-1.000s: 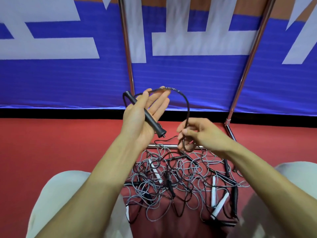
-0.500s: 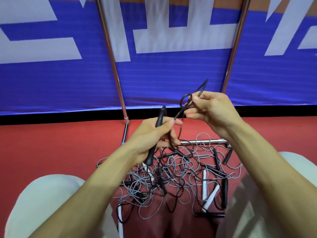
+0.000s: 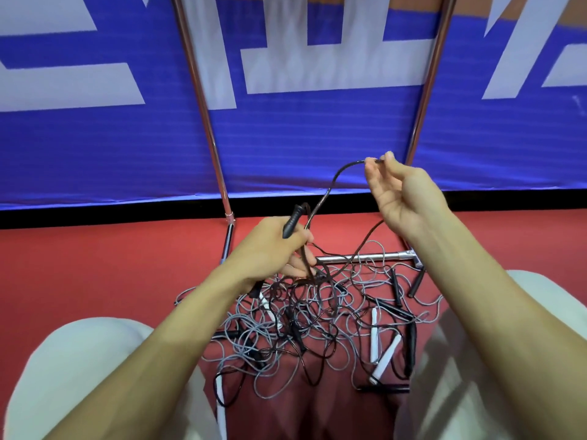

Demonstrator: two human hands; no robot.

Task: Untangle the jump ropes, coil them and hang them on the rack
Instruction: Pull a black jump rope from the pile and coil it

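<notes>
**One Rope Raised, a Knot Waiting Below**

The left grip [image 3: 273,249] clenches a black handle [image 3: 291,222]. The right grip [image 3: 403,198] pinches its black rope [image 3: 332,182] aloft before the rack [image 3: 374,256]. The slack runs into the tangle [image 3: 301,319] on the red floor [image 3: 95,265], and a hard pull risks cinching the loops tighter.

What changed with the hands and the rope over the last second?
The left hand, which held the black handle up with fingers loose, has dropped toward the pile and closed round it. The right hand rose from beside the pile, pinching the black cord and drawing it out between the hands. Pile and rack stayed put.
</notes>
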